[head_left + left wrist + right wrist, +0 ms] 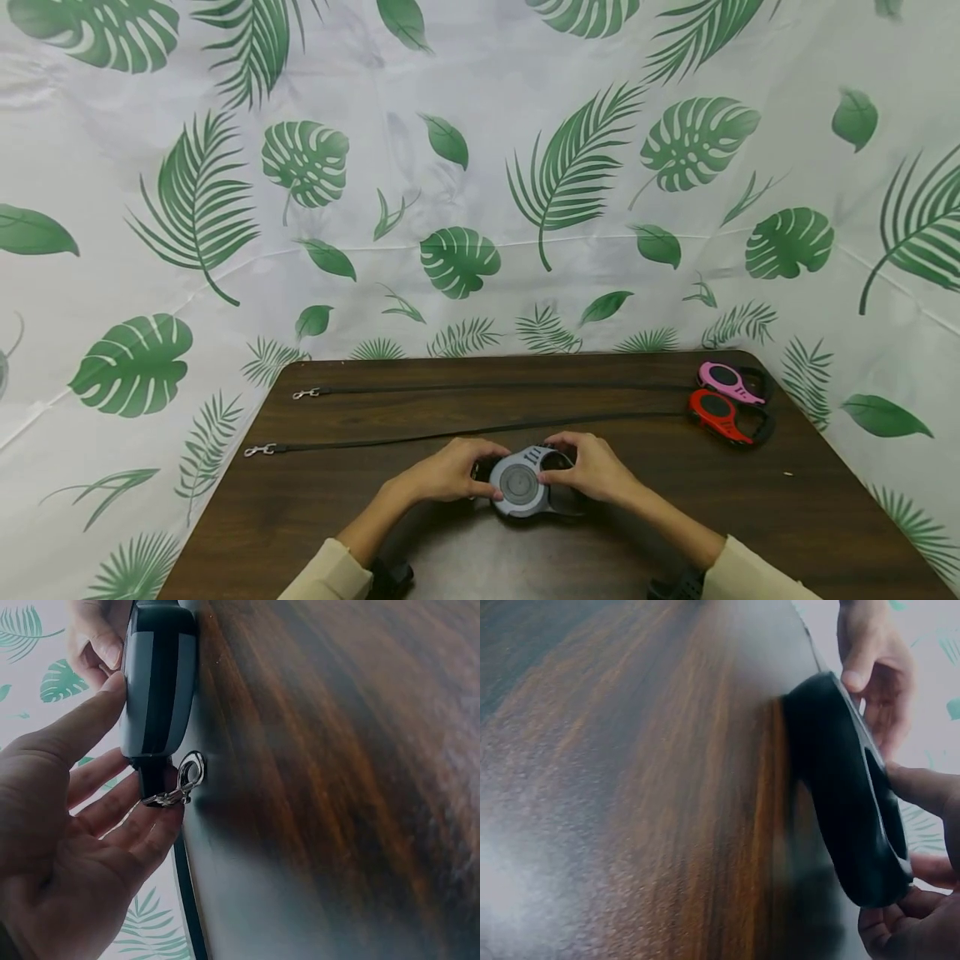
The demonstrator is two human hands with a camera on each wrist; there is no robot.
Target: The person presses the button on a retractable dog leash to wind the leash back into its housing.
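Note:
A grey and black retractable dog leash point(517, 485) is held between both hands, low over the table's front middle. My left hand point(450, 471) grips its rounded left end, thumb on the casing and fingers under and behind. At that end, a silver snap hook point(193, 771) hangs from a short black strap point(152, 780) beside the left fingers in the left wrist view. My right hand point(596, 468) holds the handle side, its thumb on the upper face and fingers at the handle's far edge. In the right wrist view the black handle point(847, 817) shows edge-on.
On the brown wooden table point(750, 517), a pink retractable leash point(723, 379) and a red one point(716, 414) lie at the back right. Their black cords stretch left to silver snap hooks point(260, 450). A leaf-print cloth point(360, 192) hangs behind the table.

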